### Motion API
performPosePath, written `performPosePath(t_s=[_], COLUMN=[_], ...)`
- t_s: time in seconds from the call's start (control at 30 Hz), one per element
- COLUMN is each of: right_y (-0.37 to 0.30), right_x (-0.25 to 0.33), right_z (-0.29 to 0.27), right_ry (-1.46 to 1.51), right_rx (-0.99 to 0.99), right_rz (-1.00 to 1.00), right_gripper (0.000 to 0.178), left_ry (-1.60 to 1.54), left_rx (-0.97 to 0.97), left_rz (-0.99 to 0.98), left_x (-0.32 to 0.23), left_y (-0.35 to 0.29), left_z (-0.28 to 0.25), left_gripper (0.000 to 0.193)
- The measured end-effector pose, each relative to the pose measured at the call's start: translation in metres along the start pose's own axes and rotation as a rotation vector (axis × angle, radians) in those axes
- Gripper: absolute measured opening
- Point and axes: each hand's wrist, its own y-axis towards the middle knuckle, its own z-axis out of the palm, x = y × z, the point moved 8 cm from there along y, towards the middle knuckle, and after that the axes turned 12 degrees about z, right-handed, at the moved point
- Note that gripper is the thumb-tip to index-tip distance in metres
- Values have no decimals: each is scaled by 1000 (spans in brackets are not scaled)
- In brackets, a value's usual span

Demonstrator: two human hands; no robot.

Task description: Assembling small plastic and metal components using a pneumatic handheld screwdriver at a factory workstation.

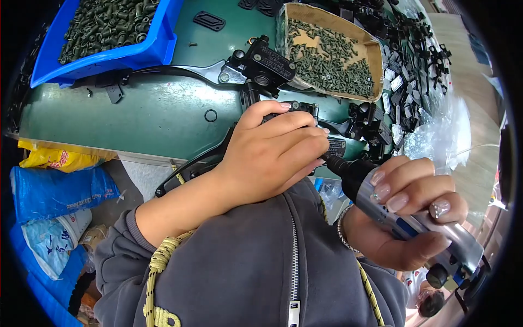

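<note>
My left hand (278, 144) is wrapped over a black brake lever assembly (336, 146) at the table's near edge. Its black lever sticks out to the left beneath my forearm, and my fingers cover most of its body. In my right hand (419, 201) is a silver and black power screwdriver (358, 177), tilted so that its nose points up and left. The bit end reaches the assembly beside my left fingertips; exact contact is hidden. Just beyond my left hand lies another brake lever assembly (269, 64) with a silver lever and a black reservoir.
A blue bin (165, 38) of dark fittings stands far left. Beyond my hands sits a cardboard box (376, 52) of small screws. Black parts and clear plastic bags (449, 128) crowd the right. A black ring (211, 115) and flat black plate (209, 21) lie on the green table (163, 120).
</note>
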Motion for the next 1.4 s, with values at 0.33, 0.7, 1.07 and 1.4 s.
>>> performPosePath(t_s=[0.33, 0.7, 1.07, 1.4], right_y=[1, 36, 54, 36], right_x=[1, -16, -3, -2], right_z=[-8, -6, -36, -191], right_ry=[-2, 510, 545, 281], right_rx=[76, 816, 63, -350], right_rz=[15, -15, 168, 135], right_gripper=[35, 30, 28, 26], left_ry=[7, 125, 268, 214], left_rx=[42, 95, -4, 196], left_rz=[14, 59, 73, 147], left_x=[-4, -7, -1, -31], left_y=[7, 12, 6, 46], left_z=[-2, 1, -2, 16], left_gripper=[24, 19, 20, 27])
